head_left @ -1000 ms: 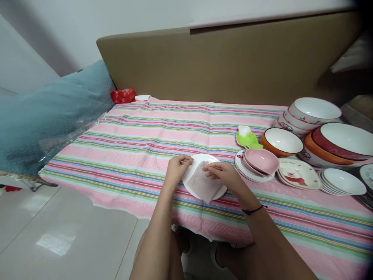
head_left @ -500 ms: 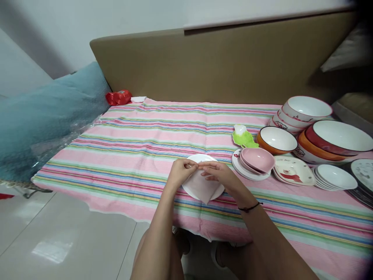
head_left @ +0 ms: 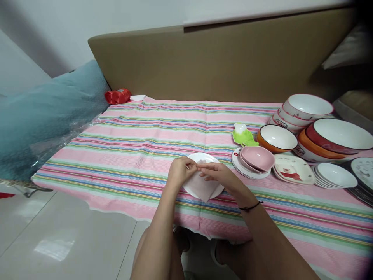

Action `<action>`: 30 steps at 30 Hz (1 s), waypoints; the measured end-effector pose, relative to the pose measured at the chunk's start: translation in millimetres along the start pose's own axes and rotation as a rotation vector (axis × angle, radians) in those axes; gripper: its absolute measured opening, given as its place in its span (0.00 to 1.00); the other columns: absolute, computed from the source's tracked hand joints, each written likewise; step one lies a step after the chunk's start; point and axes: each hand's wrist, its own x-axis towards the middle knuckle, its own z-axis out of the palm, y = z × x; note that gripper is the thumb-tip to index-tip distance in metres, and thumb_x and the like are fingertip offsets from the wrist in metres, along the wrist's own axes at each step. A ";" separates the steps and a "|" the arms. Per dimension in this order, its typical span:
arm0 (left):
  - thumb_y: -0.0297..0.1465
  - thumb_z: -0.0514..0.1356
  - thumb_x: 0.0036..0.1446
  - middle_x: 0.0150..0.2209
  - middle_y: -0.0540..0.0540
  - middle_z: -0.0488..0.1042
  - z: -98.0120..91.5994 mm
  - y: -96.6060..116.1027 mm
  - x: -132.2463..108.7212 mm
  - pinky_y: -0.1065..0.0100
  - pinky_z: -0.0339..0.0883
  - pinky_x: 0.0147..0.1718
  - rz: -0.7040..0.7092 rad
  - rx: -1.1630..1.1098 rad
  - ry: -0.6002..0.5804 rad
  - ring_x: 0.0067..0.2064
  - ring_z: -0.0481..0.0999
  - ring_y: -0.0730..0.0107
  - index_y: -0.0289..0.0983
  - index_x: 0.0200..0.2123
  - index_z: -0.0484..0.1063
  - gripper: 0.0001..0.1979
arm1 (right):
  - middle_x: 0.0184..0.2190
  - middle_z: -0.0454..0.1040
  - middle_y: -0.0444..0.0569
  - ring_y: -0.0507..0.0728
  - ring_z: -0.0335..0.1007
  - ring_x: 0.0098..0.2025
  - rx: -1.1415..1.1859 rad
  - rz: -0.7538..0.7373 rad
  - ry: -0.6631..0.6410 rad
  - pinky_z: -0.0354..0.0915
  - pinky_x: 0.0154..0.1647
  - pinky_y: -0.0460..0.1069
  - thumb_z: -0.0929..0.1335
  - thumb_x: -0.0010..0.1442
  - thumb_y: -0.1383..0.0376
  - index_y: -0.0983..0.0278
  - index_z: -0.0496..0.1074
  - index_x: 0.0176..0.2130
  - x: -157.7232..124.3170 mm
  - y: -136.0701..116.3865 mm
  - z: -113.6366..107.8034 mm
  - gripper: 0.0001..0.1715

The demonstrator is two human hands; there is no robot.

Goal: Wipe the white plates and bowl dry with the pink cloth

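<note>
A white plate [head_left: 190, 189] lies near the front edge of the striped cloth, with a pale pink folded napkin [head_left: 204, 189] on it, one corner pointing toward me. My left hand [head_left: 181, 169] is over the plate's left side, thumb and fingertips pinched on the upper part of the napkin. My right hand [head_left: 217, 173] comes in from the right, its fingertips meeting those of the left hand at the napkin, the other fingers slightly apart. What lies between the fingertips is partly hidden.
Pink bowls [head_left: 258, 157] on small plates stand right of the hands, beside a green leaf-shaped dish [head_left: 244, 137], an orange bowl [head_left: 277, 139], bear plates [head_left: 294, 170], white dishes [head_left: 336, 175] and stacked large bowls [head_left: 309, 107]. A red package [head_left: 118, 96] lies at the back left.
My left thumb and fingers have shifted slightly against the napkin, and the right fingers have moved a little with them. The plate and the other dishes stay in place.
</note>
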 end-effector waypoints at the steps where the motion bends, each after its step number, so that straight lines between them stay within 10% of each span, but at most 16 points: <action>1: 0.26 0.61 0.54 0.31 0.47 0.80 0.2 0.2 0.3 0.71 0.66 0.36 -0.007 0.018 0.029 0.34 0.77 0.69 0.38 0.27 0.79 0.07 | 0.51 0.77 0.50 0.59 0.74 0.47 -0.007 -0.017 -0.015 0.72 0.45 0.53 0.74 0.53 0.56 0.59 0.80 0.47 -0.4 0.6 0.9 0.22; 9: 0.28 0.58 0.56 0.34 0.45 0.79 -6.8 -0.2 1.3 0.68 0.67 0.37 -0.260 0.139 0.286 0.35 0.76 0.67 0.37 0.29 0.74 0.06 | 0.49 0.74 0.53 0.63 0.69 0.53 -0.385 -0.314 0.231 0.63 0.60 0.61 0.71 0.51 0.66 0.60 0.77 0.45 -7.1 17.0 20.4 0.19; 18: 0.28 0.58 0.56 0.26 0.48 0.77 -9.3 -7.2 1.2 0.69 0.67 0.34 -0.261 -0.200 0.227 0.29 0.76 0.69 0.37 0.30 0.76 0.07 | 0.50 0.68 0.44 0.50 0.67 0.39 0.478 -0.241 -0.025 0.69 0.42 0.46 0.77 0.50 0.62 0.48 0.69 0.56 -20.9 -21.1 21.0 0.36; 30: 0.38 0.60 0.56 0.25 0.48 0.78 -13.2 -1.5 -1.2 0.69 0.65 0.33 -0.337 -0.105 0.313 0.30 0.77 0.67 0.38 0.24 0.75 0.13 | 0.46 0.67 0.44 0.49 0.57 0.29 0.629 -0.245 -0.116 0.66 0.31 0.46 0.78 0.44 0.62 0.49 0.70 0.56 -30.2 -28.1 21.0 0.40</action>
